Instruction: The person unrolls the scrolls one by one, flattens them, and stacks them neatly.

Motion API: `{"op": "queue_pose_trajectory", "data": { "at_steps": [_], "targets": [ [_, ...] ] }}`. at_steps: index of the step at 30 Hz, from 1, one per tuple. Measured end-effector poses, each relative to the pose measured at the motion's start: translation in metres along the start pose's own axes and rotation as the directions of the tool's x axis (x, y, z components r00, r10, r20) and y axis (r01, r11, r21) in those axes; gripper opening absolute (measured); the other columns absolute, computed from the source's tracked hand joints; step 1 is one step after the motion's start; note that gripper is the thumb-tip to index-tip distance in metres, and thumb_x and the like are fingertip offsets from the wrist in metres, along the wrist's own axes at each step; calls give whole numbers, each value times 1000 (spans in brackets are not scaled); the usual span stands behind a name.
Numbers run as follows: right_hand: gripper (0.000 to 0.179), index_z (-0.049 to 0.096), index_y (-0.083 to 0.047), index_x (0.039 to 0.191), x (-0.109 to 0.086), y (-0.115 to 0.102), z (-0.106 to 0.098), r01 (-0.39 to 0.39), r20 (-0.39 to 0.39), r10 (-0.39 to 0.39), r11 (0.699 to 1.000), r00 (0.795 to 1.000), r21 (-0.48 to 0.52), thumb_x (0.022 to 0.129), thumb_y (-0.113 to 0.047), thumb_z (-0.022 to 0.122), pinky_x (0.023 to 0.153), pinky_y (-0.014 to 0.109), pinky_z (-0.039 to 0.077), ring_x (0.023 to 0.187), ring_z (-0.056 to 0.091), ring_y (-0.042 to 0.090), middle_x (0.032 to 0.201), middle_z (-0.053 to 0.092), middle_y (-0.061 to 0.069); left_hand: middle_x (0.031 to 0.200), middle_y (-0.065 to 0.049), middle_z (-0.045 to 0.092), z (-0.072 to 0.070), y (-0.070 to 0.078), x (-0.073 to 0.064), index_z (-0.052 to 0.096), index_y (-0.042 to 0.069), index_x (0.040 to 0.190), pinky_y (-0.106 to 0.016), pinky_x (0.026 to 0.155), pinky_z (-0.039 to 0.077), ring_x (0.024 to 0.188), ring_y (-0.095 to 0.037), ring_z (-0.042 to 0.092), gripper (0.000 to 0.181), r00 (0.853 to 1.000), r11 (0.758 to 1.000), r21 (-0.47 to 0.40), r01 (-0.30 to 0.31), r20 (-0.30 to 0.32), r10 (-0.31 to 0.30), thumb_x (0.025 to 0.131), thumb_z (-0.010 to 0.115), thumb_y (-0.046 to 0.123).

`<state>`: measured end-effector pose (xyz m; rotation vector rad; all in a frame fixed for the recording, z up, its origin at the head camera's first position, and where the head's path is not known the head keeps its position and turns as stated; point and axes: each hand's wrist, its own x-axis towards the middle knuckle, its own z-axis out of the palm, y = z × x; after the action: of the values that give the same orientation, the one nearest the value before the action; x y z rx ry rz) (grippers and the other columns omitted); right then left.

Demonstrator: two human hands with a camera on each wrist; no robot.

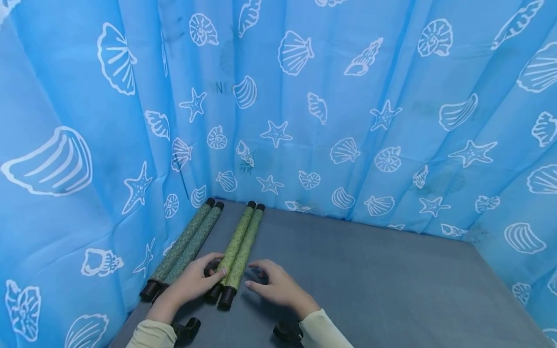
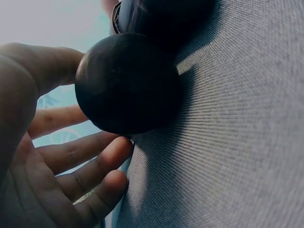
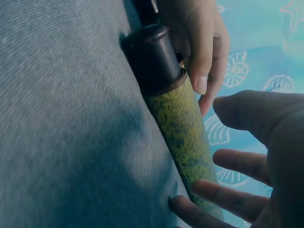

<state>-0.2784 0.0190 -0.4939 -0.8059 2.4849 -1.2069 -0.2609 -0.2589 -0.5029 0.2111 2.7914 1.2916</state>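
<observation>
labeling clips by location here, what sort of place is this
Probably a curtained-off work area indoors: a blue seashell-print curtain surrounds the far and side edges of what looks like a grey cloth-covered table, with patterned green tubes lying on it.

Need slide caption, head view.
Left hand and right hand flank two yellow-green tubes on a grey table; two darker green tubes lie left.

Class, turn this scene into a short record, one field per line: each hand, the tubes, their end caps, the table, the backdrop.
Left hand: thumb at the left yellow-green tube
Right hand: beside the right yellow-green tube; contact unclear
Darker green tubes: two, left of the yellow-green pair
End caps: black
Table: grey
Curtain: blue, white shells and starfish
</observation>
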Motion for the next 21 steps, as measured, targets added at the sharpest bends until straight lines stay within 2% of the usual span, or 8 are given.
{"op": "queue_pose_trajectory", "data": {
  "at_steps": [5, 16, 21],
  "targets": [
    [51, 60, -21, 150, 6, -5, 5, 3, 16, -3, 1000, 1000, 1, 104, -43, 67, 100, 48, 58, 123, 67, 25, 147, 62, 6, 123, -5, 71, 2, 1, 0, 61, 17, 147, -36, 75, 51, 91, -13, 63, 52, 1000, 999, -21, 27, 0, -27, 102, 72, 42],
    [62, 52, -21, 158, 15, -13, 15, 5, 35, -5, 1000, 999, 1, 104, -48, 66, 109, 53, 53, 139, 60, 28, 157, 57, 3, 133, -10, 68, 3, -3, 2, 58, 17, 150, -35, 72, 52, 90, -15, 64, 56, 1000, 999, -44, -7, 23, 8, 103, 70, 44],
    [66, 48, -22, 160, 17, -15, 18, -8, 40, 8, 1000, 999, -2, 103, -49, 67, 104, 53, 55, 133, 62, 28, 157, 55, 6, 131, -10, 69, 2, -3, 1, 59, 16, 149, -35, 71, 53, 91, -15, 64, 54, 1000, 999, -48, -7, 11, 7, 103, 71, 41]
  ]
}}
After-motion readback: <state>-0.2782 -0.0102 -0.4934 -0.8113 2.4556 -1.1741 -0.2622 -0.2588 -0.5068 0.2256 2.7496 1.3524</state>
